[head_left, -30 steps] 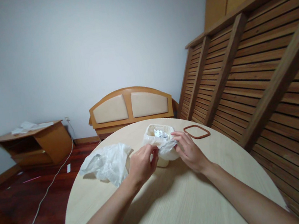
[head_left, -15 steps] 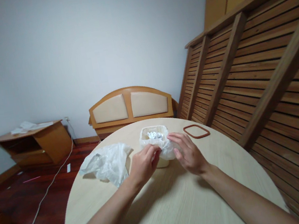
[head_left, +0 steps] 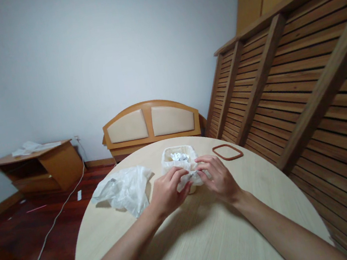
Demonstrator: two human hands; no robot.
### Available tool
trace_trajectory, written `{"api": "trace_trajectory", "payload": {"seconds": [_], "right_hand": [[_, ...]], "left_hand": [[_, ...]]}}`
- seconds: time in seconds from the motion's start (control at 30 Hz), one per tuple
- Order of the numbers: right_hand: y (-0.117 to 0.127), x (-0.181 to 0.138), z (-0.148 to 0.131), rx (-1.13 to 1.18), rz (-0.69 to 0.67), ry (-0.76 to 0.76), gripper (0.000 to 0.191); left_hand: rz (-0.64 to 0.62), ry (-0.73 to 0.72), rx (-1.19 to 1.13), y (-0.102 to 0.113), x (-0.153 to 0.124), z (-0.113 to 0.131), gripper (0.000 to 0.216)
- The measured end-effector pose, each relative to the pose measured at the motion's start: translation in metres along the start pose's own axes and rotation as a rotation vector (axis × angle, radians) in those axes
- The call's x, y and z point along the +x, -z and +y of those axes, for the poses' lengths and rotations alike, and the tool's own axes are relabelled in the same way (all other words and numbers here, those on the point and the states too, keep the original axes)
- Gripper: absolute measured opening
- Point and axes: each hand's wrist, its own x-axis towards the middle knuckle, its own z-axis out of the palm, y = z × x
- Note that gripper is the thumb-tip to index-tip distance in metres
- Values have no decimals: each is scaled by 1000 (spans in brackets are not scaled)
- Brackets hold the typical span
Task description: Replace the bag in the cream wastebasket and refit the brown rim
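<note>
A small cream bin [head_left: 177,155] lined with a thin white plastic liner [head_left: 187,178] stands near the middle of the round table [head_left: 210,238]. Crumpled silvery bits [head_left: 179,156] lie inside it. My left hand [head_left: 168,191] pinches the liner's near edge, fingers closed on the plastic. Close beside it, my right hand [head_left: 218,178] grips the same loose edge just to the right. Both hands meet at the bin's near side.
A loose crumpled white plastic bag [head_left: 122,191] lies left of the bin. A brown rectangular ring [head_left: 228,152] rests to the right. Behind the table stand a padded headboard [head_left: 151,122], a slatted wooden frame [head_left: 301,83] and a low wooden stand [head_left: 41,166]. A cable [head_left: 53,223] crosses the floor.
The bin has settled upright from a tilt toward me. My hands have come closer together at its near side, gathering the liner's edge between them.
</note>
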Motion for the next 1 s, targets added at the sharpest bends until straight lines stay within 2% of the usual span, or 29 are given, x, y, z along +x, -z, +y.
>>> {"api": "trace_trajectory", "payload": {"seconds": [0.1,0.43,0.57,0.7,0.83,1.0], "right_hand": [[1,0,2,-5,39,-14,13],[5,0,7,-14,131,-34,14],[6,1,7,-28,149,-43,12],[6,2,8,-95,156,-64,12],[6,3,4,-139,203,-12,24],[7,5,-12,-90,155,117,41]], "left_hand": [[-6,14,30,-1,-1,0,21],[-79,32,172,-2,-2,-7,3],[-60,38,231,2,0,-8,4],[30,41,207,7,3,-10,7],[94,18,169,9,5,-10,9],[61,-23,151,10,6,-7,9]]}}
